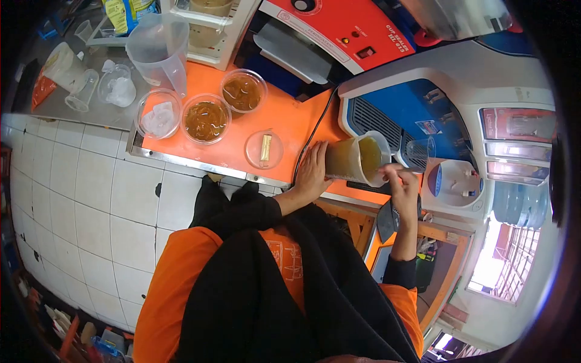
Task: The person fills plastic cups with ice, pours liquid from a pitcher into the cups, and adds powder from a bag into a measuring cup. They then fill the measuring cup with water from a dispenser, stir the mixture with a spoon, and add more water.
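Note:
A translucent plastic pitcher with yellow-green liquid in it stands on the orange counter before the blue machine. My left hand is laid around its side, fingers against the wall. At the rim, the bent fingers of my right hand are pinched together; a thin object seems to be in them, but I cannot make out what. Left of the pitcher is a round clear lid or dish with a small yellow packet on it. Two clear cups of brown drink, a nearer cup and a farther cup, stand further left.
A clear cup with ice and an empty large pitcher are at the counter's left. The red cup sealer stands behind; a black cable crosses the counter. Right of the pitcher is an empty clear cup.

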Motion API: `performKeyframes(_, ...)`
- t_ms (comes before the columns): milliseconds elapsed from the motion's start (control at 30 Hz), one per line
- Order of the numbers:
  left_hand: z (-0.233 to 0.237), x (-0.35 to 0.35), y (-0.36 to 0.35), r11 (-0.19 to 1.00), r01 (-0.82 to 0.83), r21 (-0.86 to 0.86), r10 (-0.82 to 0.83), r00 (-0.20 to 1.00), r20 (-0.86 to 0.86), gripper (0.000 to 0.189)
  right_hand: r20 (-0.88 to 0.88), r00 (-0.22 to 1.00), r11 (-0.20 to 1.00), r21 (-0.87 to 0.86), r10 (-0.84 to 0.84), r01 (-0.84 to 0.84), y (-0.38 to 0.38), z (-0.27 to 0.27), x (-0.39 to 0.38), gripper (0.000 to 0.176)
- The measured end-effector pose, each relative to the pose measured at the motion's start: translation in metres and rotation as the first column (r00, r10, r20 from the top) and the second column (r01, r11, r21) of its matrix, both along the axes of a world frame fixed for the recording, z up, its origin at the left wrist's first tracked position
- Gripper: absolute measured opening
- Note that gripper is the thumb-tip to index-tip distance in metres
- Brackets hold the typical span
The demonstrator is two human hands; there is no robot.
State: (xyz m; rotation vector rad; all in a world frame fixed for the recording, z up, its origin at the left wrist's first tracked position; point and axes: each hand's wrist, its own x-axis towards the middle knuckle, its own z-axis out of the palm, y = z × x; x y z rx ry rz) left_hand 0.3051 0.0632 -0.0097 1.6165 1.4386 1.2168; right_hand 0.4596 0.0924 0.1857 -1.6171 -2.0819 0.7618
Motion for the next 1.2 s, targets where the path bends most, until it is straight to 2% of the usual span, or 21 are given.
performKeyframes(33,-0.001,-0.001,-0.002,1.0,0.002,-0.009,-0.002,1.0,-0.001,0.101,-0.186,0.982,0.992,0.111,-0.034,0.055,0.0,-0.009,0.007,0.027)
performKeyframes(133,-0.001,0.001,-0.003,0.999,0.017,-0.028,-0.017,1.0,0.001,0.102,0.128,0.975,0.96,0.237,-0.183,0.149,0.008,-0.006,0.009,0.024)
performKeyframes(167,-0.001,0.001,-0.002,0.999,0.018,-0.034,-0.018,1.0,-0.001,0.101,0.179,0.981,0.989,0.141,-0.078,0.053,0.009,-0.011,0.014,0.025)
performKeyframes(267,0.002,-0.001,0.0,0.999,0.014,-0.044,-0.015,1.0,-0.004,0.101,-0.185,0.98,0.993,0.077,-0.069,0.085,0.001,-0.005,0.005,0.025)
performKeyframes(300,0.001,0.0,-0.001,0.999,0.018,-0.044,-0.019,1.0,-0.006,0.101,-0.222,0.965,0.964,0.191,-0.141,0.185,0.005,-0.005,0.0,0.024)
performKeyframes(400,-0.002,0.0,0.001,1.0,0.011,-0.008,-0.011,1.0,0.015,0.101,0.197,0.98,0.994,0.1,0.022,-0.043,0.009,-0.008,0.01,0.025)
performKeyframes(433,-0.001,0.0,0.004,1.0,0.004,-0.009,-0.003,1.0,0.014,0.101,0.005,0.999,0.998,0.043,0.037,-0.037,0.001,-0.003,-0.002,0.025)
performKeyframes(533,-0.003,0.001,-0.003,0.999,0.016,-0.031,-0.016,1.0,0.017,0.1,-0.245,0.944,0.933,0.227,-0.221,0.278,0.013,-0.006,0.003,0.023)
performKeyframes(667,-0.002,0.001,0.003,1.0,-0.001,-0.009,0.001,1.0,0.023,0.1,-0.029,1.0,1.0,0.026,0.001,-0.001,-0.001,-0.002,0.0,0.029)
performKeyframes(700,-0.002,0.0,-0.001,1.0,0.003,-0.005,-0.002,1.0,0.012,0.1,-0.105,0.989,0.991,0.073,-0.101,0.109,-0.001,-0.003,0.002,0.029)
performKeyframes(733,-0.003,0.0,-0.003,1.0,0.007,-0.009,-0.007,1.0,0.019,0.1,-0.155,0.982,0.976,0.171,-0.111,0.137,0.004,0.006,-0.004,0.027)
performKeyframes(800,-0.002,0.001,-0.001,1.0,0.012,-0.004,-0.012,0.999,0.038,0.1,0.078,0.984,0.967,0.214,-0.158,0.139,0.013,-0.001,0.0,0.027)
performKeyframes(900,-0.001,0.0,0.001,0.999,0.016,-0.039,-0.015,1.0,0.013,0.099,-0.052,0.999,1.0,-0.003,0.004,-0.004,0.0,0.006,-0.005,0.032)
performKeyframes(1000,-0.002,0.001,0.0,1.0,0.011,-0.024,-0.01,1.0,0.028,0.1,-0.129,0.959,0.932,0.236,-0.251,0.275,0.014,0.0,0.004,0.031)
performKeyframes(1033,-0.002,0.001,-0.001,1.0,0.013,-0.024,-0.013,1.0,0.015,0.1,0.212,0.964,0.969,0.222,-0.158,0.11,0.013,-0.004,0.013,0.031)
performKeyframes(1133,-0.002,0.001,0.002,1.0,-0.004,-0.018,0.004,1.0,0.0,0.1,-0.086,0.996,0.996,0.085,-0.003,0.01,-0.002,-0.001,0.002,0.029)
performKeyframes(1167,-0.002,0.002,0.002,1.0,-0.001,-0.02,0.001,1.0,0.004,0.1,-0.211,0.969,0.973,0.16,-0.129,0.164,0.001,0.004,-0.004,0.028)
performKeyframes(1200,-0.002,0.002,0.0,1.0,0.005,-0.02,-0.005,1.0,0.007,0.101,-0.099,0.989,0.977,0.174,-0.11,0.127,0.005,-0.002,0.004,0.028)
